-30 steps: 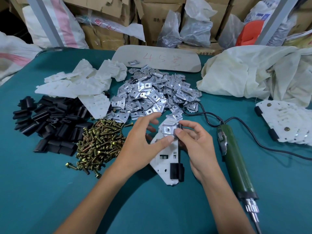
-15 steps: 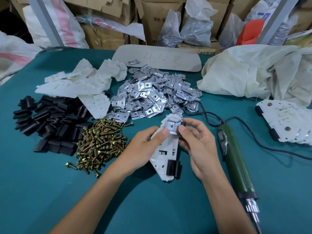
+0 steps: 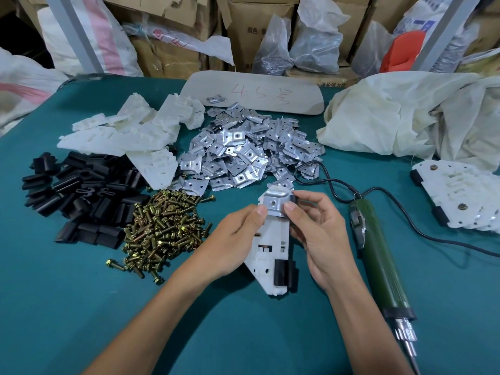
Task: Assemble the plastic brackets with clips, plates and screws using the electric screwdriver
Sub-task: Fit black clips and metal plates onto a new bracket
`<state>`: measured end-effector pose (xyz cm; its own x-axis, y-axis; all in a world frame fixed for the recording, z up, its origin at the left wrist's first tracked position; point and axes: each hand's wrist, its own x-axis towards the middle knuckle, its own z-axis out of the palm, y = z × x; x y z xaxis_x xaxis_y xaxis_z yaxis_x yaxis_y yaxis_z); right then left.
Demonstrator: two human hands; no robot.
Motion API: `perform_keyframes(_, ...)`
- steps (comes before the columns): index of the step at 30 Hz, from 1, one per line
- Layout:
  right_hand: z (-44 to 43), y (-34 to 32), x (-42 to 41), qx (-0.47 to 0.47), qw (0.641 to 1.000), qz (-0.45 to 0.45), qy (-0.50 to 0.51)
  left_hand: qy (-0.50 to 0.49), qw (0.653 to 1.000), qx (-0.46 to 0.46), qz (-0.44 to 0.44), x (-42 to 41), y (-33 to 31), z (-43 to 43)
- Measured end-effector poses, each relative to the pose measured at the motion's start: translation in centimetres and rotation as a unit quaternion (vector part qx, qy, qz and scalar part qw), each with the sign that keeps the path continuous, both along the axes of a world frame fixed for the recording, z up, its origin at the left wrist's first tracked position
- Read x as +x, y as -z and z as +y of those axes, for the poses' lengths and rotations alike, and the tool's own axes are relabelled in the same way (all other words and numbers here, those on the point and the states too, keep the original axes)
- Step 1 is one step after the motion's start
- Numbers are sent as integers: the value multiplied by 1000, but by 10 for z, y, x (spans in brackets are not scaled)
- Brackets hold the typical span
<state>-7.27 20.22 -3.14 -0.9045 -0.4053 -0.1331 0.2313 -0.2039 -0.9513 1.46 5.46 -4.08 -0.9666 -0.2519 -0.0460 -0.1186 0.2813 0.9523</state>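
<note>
At the far left, a heap of black clips (image 3: pixel 81 196) is seen on the green table (image 3: pixel 54 307), its upper edge partly covered by a pile of white brackets (image 3: pixel 135 133). Just right of the clips a mound of brass-coloured screws (image 3: pixel 165 226) is spread, and beyond it a heap of metal plates (image 3: pixel 243 152). Behind these plates a pale board (image 3: pixel 254 93) is laid flat; the red writing on it cannot be read fully.

In the middle, one bracket (image 3: pixel 270 247) is held tilted above the table between both hands. It is gripped by the left hand (image 3: pixel 232 239), whose thumb is pressed at the left edge of a plate (image 3: pixel 274 203) seated on the bracket's top end; the other fingers are hidden behind the bracket. The plate's right edge is pinched by the right hand (image 3: pixel 322 236), and a dark piece there is mostly covered by the fingertips. A black clip (image 3: pixel 284 274) is fitted at the bracket's lower end.

To the right, the electric screwdriver (image 3: pixel 378 263) is laid on the table untouched, its bit cut off by the bottom edge. Its cord (image 3: pixel 405 212) is looped towards the plates. Further right, finished brackets (image 3: pixel 465 196) are stacked, cut off by the frame, below a crumpled cloth (image 3: pixel 405 117). Along the back, cardboard boxes (image 3: pixel 167 55) and plastic bags (image 3: pixel 311 41) are piled; the bags' contents cannot be made out.
</note>
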Motion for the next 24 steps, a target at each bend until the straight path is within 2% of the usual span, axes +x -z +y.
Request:
perform_keyframes(4, 1, -1, 0, -17, 1000, -8, 0, 0, 1000, -1, -6, 0, 1, 1)
perform_keyframes(7, 1, -1, -1, -6, 1000, -10, 11, 11, 999, -37, -21, 1, 1, 2)
perform_keyframes(10, 4, 0, -5, 28, 998, -9, 48, -43, 989, -141, 8, -6, -2, -2)
perform_keyframes(14, 5, 4, -8, 84, 991, 5, 102, -90, 948, -301, 58, -37, -5, -9)
perform_keyframes(19, 7, 7, -7, 144, 983, 35, 108, -33, 906, -420, 38, -90, -14, -12)
perform_keyframes(24, 8, 10, -8, 154, 982, 40, 102, 102, 855, -506, -42, -117, -20, -18)
